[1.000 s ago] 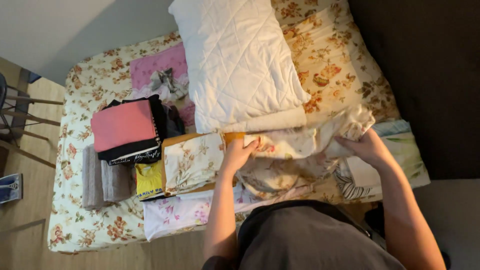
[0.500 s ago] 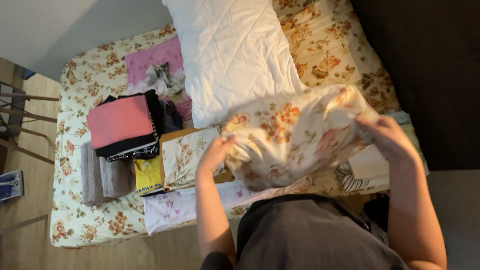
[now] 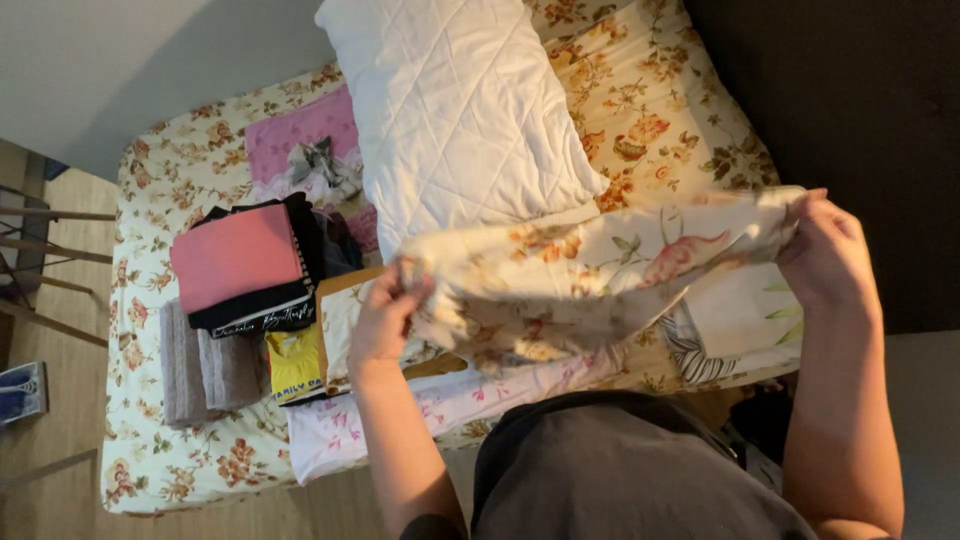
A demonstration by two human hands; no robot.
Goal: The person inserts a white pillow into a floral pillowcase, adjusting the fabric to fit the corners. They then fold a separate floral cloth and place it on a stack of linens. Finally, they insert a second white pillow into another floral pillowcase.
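A cream floral cloth [image 3: 590, 275] is stretched out in the air above the bed between both hands. My left hand [image 3: 385, 318] pinches its left end, near the folded pile. My right hand [image 3: 825, 250] grips its right end, raised over the bed's right edge. The cloth hangs in folds at its middle and hides part of the bed under it.
A white quilted pillow [image 3: 455, 110] lies on the floral bed sheet [image 3: 160, 440]. At left sit a stack of folded clothes topped by a pink piece [image 3: 235, 258], grey towels [image 3: 205, 372], a yellow garment [image 3: 295, 365] and a pale floral fabric [image 3: 340, 440]. A chair [image 3: 40, 270] stands on the wooden floor.
Both hands lifted the floral cloth off the bed and pulled it wide apart; the right hand rose and moved right, the left moved left.
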